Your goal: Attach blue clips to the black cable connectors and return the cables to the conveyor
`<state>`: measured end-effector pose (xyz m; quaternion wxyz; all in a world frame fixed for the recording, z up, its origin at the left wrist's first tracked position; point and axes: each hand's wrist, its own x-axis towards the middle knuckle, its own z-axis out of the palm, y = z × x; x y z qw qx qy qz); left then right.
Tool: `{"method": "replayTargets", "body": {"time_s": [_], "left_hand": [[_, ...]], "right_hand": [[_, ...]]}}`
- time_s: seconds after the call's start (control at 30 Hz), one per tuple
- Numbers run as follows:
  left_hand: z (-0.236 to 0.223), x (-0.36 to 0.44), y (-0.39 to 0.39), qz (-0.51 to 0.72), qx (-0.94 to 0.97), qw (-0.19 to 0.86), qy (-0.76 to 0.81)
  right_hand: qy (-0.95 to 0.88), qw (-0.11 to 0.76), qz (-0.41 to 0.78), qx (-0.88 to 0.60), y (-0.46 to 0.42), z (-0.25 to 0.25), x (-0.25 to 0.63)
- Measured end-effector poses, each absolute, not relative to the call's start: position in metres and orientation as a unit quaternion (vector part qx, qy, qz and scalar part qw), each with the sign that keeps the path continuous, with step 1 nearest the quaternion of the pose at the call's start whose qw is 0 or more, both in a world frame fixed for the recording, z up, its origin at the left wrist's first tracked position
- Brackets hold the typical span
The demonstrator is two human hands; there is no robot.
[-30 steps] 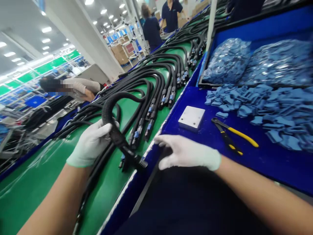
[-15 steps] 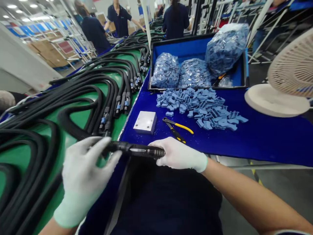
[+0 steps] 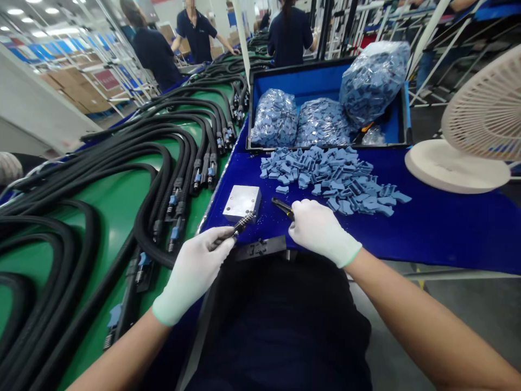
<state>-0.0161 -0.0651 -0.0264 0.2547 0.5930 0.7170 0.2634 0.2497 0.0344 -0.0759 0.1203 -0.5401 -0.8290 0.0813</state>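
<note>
My left hand (image 3: 199, 266), in a white glove, is closed on a slim dark hose-end fitting (image 3: 244, 221) with a spring coil at its tip. The tip reaches the front corner of a silver metal block (image 3: 241, 200); I cannot tell whether they touch. Whether a hose hangs on the fitting is hidden by my hand. My right hand (image 3: 319, 231), gloved too, is wrapped round the pliers (image 3: 281, 207), whose dark jaws point left towards the block. Between my hands, at the table's front edge, lies a flat black plastic piece (image 3: 264, 247).
A heap of blue plastic clips (image 3: 334, 179) lies behind my right hand. Beyond it stands a blue bin (image 3: 313, 81) with bagged clips. Black hoses (image 3: 163, 157) cover the green surface (image 3: 109, 217) at left. A fan (image 3: 456, 165) stands at right; several people work further back.
The black hose end that both hands held is no longer between them. My left hand has moved right, now with the spring-tipped fitting. My right hand has taken hold of the pliers.
</note>
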Motion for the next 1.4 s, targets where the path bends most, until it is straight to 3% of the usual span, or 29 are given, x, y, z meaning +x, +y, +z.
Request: {"method": "replayTargets", "body": {"time_s": [0.13,0.33,0.67,1.13,1.4], "left_hand": [[-0.011,-0.013,-0.055,0.299,0.587,0.28,0.698],[0.011,-0.019,-0.043,0.317,0.606,0.257,0.683],[0.02,-0.02,-0.033,0.328,0.585,0.285,0.685],[0.02,-0.019,-0.034,0.31,0.602,0.287,0.678],[0.017,-0.014,-0.038,0.285,0.656,0.21,0.667]], "right_hand": [[-0.791,0.223,0.24,-0.517,0.035,-0.072,0.244],[-0.809,0.318,0.395,-0.298,0.018,-0.042,0.231],[-0.862,0.342,0.297,-0.228,0.014,-0.05,0.209],[-0.848,0.356,0.315,-0.234,0.014,-0.055,0.206],[-0.848,0.355,0.306,-0.247,0.014,-0.06,0.209]]}}
